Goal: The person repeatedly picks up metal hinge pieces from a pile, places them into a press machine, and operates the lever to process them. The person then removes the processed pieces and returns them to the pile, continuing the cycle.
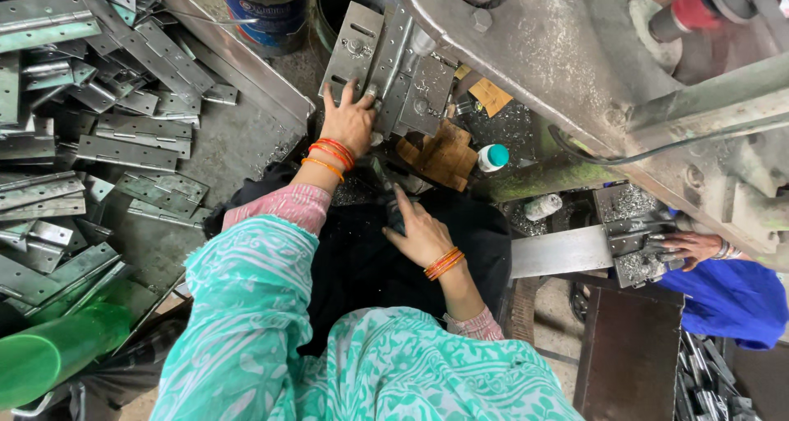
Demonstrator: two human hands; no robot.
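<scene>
Under the grey cast body of a workshop machine (559, 51), a person in a teal patterned garment is leaning forward over a dark cloth. The left hand (349, 121), orange bangles at the wrist, is lying flat with fingers spread apart on a group of steel hinge plates (386, 67) that are resting against the machine's front. The right hand (419, 232) is reaching down in front of the body, fingers curled around a small dark object (393, 211); what it is cannot be told, and the grip is partly hidden. To the left, a large heap of finished steel hinges (90, 133) is lying across the floor, with a green plastic cylinder (49, 355) below it. A wooden block (444, 154) and a small white bottle with a teal cap (493, 156) are sitting just beside the plates. At the right edge, another person's hand (694, 247), in a blue sleeve, is resting on a metal fixture (637, 240) covered in shavings.

Judging the risks: the spread fingers are lying close to the machine's working area, so a pinch or cut seems possible if the plates shift. The plate edges and loose swarf look sharp against bare skin. The loose sleeve and bangles could be catching on moving parts.
</scene>
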